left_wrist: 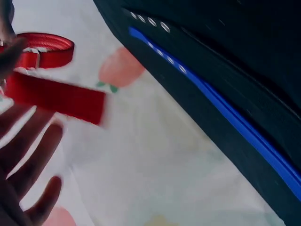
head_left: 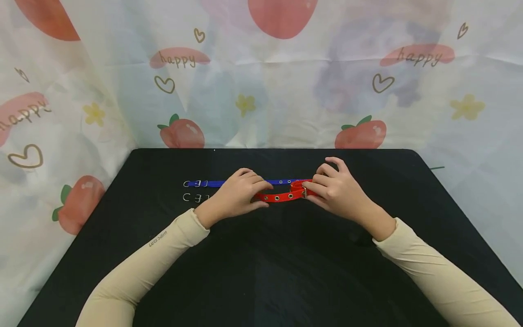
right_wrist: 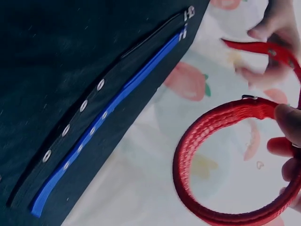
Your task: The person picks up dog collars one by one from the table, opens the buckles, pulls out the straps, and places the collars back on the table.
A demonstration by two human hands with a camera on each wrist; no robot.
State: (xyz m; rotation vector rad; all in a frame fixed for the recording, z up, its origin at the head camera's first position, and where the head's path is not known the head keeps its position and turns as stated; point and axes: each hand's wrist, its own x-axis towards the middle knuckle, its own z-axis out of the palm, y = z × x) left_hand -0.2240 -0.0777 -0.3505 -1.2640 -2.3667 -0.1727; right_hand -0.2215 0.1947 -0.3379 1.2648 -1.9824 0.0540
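Observation:
A red pet collar (head_left: pixel 282 197) with metal eyelets is raised over the table, its band bent into a ring. My right hand (head_left: pixel 341 193) pinches it near the metal buckle (head_left: pixel 304 193). In the right wrist view the red ring (right_wrist: pixel 181 174) stands wide, its inner side looking padded. Around the free end sits my left hand (head_left: pixel 237 195), thumb and fingers parted. The left wrist view shows those fingers (left_wrist: pixel 42 155) spread, with the red strap end (left_wrist: pixel 61 96) sticking out past them, slightly blurred.
Behind the hands, a blue collar (right_wrist: pixel 117 99) and a black collar (right_wrist: pixel 101 84) lie side by side on the black table (head_left: pixel 261 272), buckles towards the left. A patterned cloth (head_left: pixel 286 91) with strawberries and hearts hangs along the back and sides.

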